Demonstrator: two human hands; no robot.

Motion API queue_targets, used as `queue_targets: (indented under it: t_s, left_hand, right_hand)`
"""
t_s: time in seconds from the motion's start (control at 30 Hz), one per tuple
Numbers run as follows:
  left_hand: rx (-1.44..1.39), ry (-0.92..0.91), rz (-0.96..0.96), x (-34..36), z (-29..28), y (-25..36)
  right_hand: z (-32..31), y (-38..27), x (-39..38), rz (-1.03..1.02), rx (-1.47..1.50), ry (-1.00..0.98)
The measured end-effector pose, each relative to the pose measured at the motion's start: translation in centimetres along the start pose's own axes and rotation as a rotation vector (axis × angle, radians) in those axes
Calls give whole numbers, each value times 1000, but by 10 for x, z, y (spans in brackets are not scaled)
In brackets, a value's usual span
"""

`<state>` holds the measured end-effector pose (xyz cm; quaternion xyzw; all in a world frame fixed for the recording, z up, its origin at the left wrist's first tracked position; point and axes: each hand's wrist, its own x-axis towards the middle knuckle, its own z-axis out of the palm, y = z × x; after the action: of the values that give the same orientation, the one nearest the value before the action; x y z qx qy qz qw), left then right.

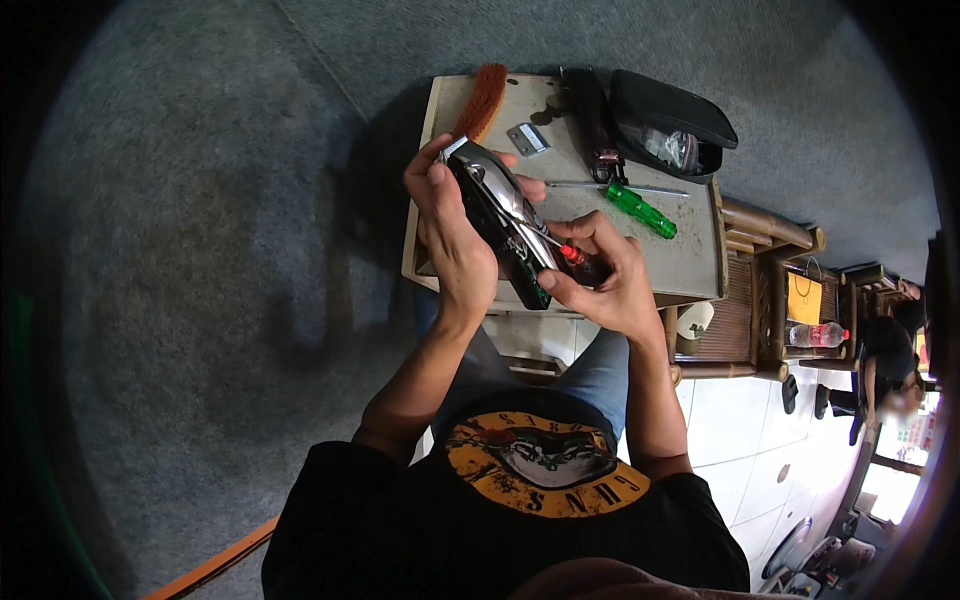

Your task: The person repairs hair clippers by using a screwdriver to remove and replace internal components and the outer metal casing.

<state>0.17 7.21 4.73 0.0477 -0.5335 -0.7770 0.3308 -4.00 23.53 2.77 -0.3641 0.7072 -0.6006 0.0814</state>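
Note:
A black and silver hair clipper lies tilted across my left hand, whose fingers wrap round its far end near the metal blade. My right hand pinches a small screwdriver by its red handle, close to the clipper's near end. The thin shaft points to the clipper's body; I cannot tell exactly where its tip rests. Beyond my hands, on the small table, lie a loose clipper blade and a screwdriver with a green handle.
A brown brush lies at the table's far left. Another dark clipper sits by an opened black zip case at the far right. Bamboo furniture adjoins the right side, holding a plastic bottle. Another person is farther right.

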Motion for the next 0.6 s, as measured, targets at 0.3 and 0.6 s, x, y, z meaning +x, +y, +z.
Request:
queue_targets:
  t_s: [0.3, 0.6]
  left_hand:
    - [-7, -9, 3, 1, -3, -5]
    - [-28, 13, -27, 1, -2, -3]
  right_hand:
    - [0, 3, -2, 16, 25, 0]
    - [1, 5, -2, 6, 23, -3]
